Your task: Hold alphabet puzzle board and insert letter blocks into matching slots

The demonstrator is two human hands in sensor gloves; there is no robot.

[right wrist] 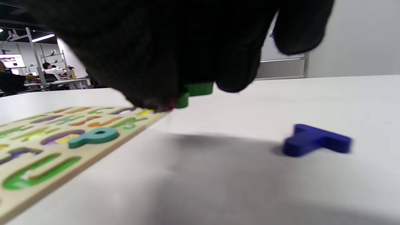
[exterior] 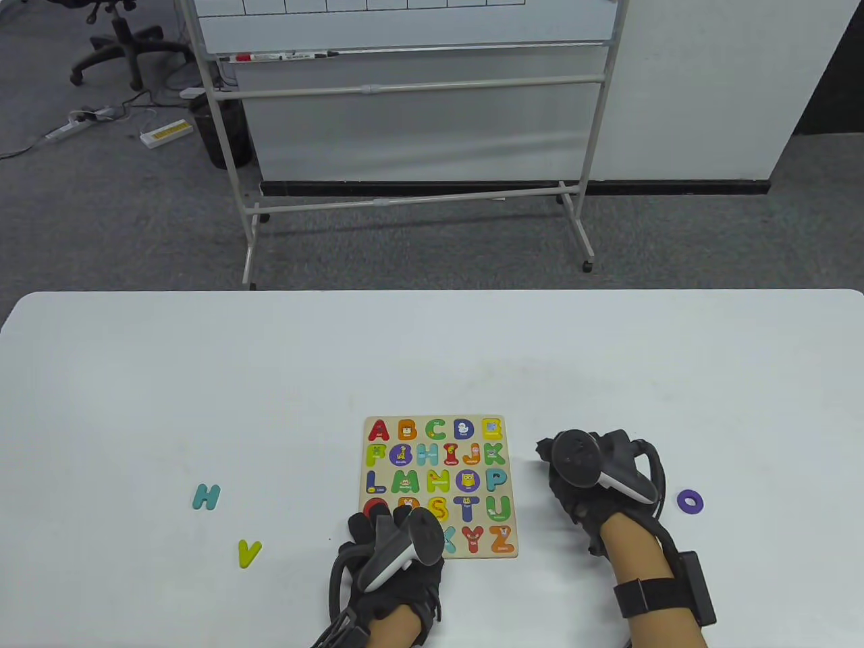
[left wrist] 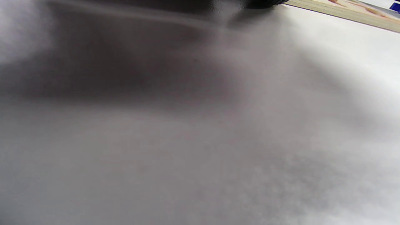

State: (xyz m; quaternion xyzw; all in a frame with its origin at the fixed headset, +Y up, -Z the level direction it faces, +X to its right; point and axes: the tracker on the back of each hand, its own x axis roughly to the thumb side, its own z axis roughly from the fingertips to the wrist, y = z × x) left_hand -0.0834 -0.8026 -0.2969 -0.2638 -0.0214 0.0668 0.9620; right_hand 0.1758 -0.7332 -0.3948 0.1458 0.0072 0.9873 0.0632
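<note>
Fingers [right wrist: 237, 62] of right hand [exterior: 594, 472] pinching green letter block [right wrist: 197, 90] beside puzzle board [exterior: 440, 486], seen only by right wrist; left hand [exterior: 395, 547] resting on board's near-left corner, grip indiscernible; three loose letters on tabletop [exterior: 432, 358] overhead.

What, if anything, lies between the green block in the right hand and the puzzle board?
Nothing visible does. In the right wrist view the green block, held by the right hand, hangs at the puzzle board edge, with only bare table below. The blue T lies on the other side, away from the board.
</note>
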